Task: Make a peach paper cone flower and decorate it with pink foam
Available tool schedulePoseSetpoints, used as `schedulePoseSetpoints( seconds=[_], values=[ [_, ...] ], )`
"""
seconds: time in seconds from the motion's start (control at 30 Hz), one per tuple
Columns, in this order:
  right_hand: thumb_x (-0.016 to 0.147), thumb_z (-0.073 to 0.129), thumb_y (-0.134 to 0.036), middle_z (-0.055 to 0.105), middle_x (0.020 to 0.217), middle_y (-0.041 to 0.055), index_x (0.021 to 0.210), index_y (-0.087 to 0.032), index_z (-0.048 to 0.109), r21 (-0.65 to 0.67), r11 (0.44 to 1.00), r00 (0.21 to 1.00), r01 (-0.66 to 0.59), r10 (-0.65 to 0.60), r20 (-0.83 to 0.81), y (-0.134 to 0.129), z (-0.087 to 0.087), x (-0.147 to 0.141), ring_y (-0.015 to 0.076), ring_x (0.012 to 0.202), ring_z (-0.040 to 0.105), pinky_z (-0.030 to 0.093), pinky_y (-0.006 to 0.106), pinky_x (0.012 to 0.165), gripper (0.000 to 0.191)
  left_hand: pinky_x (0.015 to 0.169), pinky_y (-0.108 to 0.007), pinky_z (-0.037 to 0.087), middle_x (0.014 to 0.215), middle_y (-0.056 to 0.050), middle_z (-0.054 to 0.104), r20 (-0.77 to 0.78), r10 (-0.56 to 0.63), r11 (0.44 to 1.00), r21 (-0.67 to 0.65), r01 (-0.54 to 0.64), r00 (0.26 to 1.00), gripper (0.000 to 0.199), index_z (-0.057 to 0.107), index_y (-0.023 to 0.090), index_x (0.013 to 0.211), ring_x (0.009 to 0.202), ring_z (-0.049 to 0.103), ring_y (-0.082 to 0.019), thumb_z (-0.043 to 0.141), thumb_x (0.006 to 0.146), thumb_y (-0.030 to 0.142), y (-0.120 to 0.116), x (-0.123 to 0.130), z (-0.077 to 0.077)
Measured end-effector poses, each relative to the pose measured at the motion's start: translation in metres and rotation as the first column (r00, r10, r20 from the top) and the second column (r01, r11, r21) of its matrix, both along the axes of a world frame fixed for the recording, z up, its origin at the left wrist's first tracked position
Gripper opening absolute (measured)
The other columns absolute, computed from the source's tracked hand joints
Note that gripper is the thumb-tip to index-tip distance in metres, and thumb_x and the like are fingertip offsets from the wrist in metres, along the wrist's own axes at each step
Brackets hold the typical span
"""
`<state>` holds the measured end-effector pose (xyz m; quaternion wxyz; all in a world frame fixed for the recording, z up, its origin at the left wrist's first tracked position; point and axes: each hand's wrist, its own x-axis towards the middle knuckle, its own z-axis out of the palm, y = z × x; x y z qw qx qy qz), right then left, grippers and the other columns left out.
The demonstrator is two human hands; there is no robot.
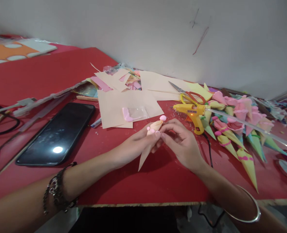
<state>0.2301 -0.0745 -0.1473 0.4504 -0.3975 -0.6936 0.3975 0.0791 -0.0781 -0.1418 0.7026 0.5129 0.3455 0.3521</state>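
A small cream paper cone [145, 154] with pink blobs near its top and a pink ball at its upper tip points downward between my hands. My left hand [136, 142] is closed round it, the thumb lying across its front. My right hand [182, 142] has its thumb and forefinger pinched together at the cone's right side, by the pink pieces. Just beyond the hands lies a clear bag [137, 113] with pink clay-like material, on a cream sheet [111, 106]. A yellow glue gun [189, 111] with a lit orange light stands to the right.
A black phone [58, 134] lies at the left. Orange-handled scissors [186, 92] rest on paper behind the glue gun. Several finished-looking paper cones [247, 161] are piled at the right, near a long clear glue stick [250, 126]. Paper scraps lie at the back against the wall.
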Motion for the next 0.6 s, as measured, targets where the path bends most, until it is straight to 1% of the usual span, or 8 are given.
schedulePoseSetpoints(
  seconds=[0.07,0.17,0.27,0.33,0.4,0.47,0.5,0.6],
  values=[
    [0.076,0.054,-0.016,0.050,0.082,0.0009,0.078,-0.020,0.058,0.032,0.999,1.000,-0.001,0.001,0.012,0.0004,0.0008,-0.0002,0.0128,0.077,0.053,0.046,0.028,0.068,0.006,0.060,-0.021,0.034,0.068,0.004,0.047,-0.027,-0.002,1.000,0.022,0.003,1.000,0.015,0.049,0.017,0.081,0.062,0.042,-0.008,0.057,0.073,0.028,-0.0010,0.0001,0.0021],
    [0.077,0.052,-0.014,0.050,0.081,0.0005,0.077,-0.020,0.058,0.034,0.999,1.000,-0.009,0.008,0.020,0.0007,0.0016,-0.0004,0.0120,0.075,0.052,0.045,0.027,0.066,0.008,0.060,-0.020,0.034,0.072,0.005,0.047,-0.064,-0.013,0.999,0.029,0.015,0.998,0.022,0.048,0.018,0.090,0.065,0.043,-0.007,0.058,0.070,0.020,-0.0014,0.0000,0.0037],
    [0.076,0.052,-0.014,0.050,0.080,0.0002,0.076,-0.020,0.058,0.040,0.999,1.000,-0.010,0.009,0.026,0.0003,0.0017,-0.0004,0.0121,0.076,0.052,0.045,0.027,0.067,0.008,0.056,-0.020,0.034,0.066,0.005,0.046,-0.129,-0.024,0.999,0.021,0.026,0.991,0.014,0.049,0.017,0.084,0.060,0.043,-0.007,0.056,0.073,0.021,-0.0002,-0.0001,0.0029],
    [0.075,0.053,-0.015,0.050,0.081,0.0000,0.075,-0.020,0.058,0.038,0.999,1.000,-0.011,0.011,0.010,-0.0003,0.0019,-0.0003,0.0120,0.076,0.052,0.045,0.027,0.068,0.007,0.055,-0.020,0.035,0.064,0.005,0.048,-0.136,-0.037,0.999,0.027,0.041,0.990,0.010,0.049,0.016,0.079,0.057,0.044,-0.007,0.054,0.074,0.022,0.0008,-0.0002,0.0019],
    [0.075,0.052,-0.016,0.048,0.081,-0.0004,0.078,-0.021,0.058,0.010,1.000,0.999,-0.026,0.026,-0.032,-0.0009,0.0021,-0.0003,0.0108,0.071,0.051,0.046,0.026,0.063,0.008,0.053,-0.020,0.036,0.066,0.004,0.051,-0.124,-0.049,0.998,0.044,0.055,0.991,0.007,0.049,0.015,0.074,0.056,0.046,-0.006,0.052,0.075,0.021,0.0015,-0.0002,0.0016],
    [0.076,0.050,-0.018,0.048,0.080,-0.0008,0.085,-0.022,0.057,-0.029,0.999,0.996,-0.032,0.030,-0.079,-0.0013,0.0025,-0.0001,0.0100,0.066,0.051,0.046,0.025,0.057,0.012,0.048,-0.019,0.034,0.063,0.004,0.052,-0.143,-0.049,0.997,0.048,0.057,0.988,0.009,0.050,0.015,0.070,0.051,0.045,-0.006,0.050,0.076,0.022,0.0017,-0.0003,0.0021],
    [0.077,0.049,-0.017,0.049,0.080,-0.0008,0.087,-0.022,0.056,-0.035,0.999,0.996,-0.020,0.017,-0.092,-0.0014,0.0026,0.0000,0.0102,0.066,0.051,0.046,0.025,0.057,0.013,0.044,-0.018,0.033,0.061,0.004,0.052,-0.165,-0.048,0.998,0.039,0.055,0.985,0.011,0.050,0.015,0.070,0.048,0.044,-0.005,0.049,0.077,0.023,0.0016,-0.0003,0.0027],
    [0.078,0.046,-0.015,0.051,0.082,0.0000,0.090,-0.022,0.053,0.007,0.998,0.997,0.060,-0.060,-0.047,-0.0007,0.0020,0.0009,0.0116,0.076,0.052,0.046,0.025,0.065,0.016,0.040,-0.019,0.030,0.056,0.004,0.051,-0.211,-0.011,1.000,0.004,0.012,0.977,0.017,0.051,0.015,0.068,0.043,0.042,-0.005,0.047,0.079,0.027,0.0011,0.0000,0.0044]
  ],
)
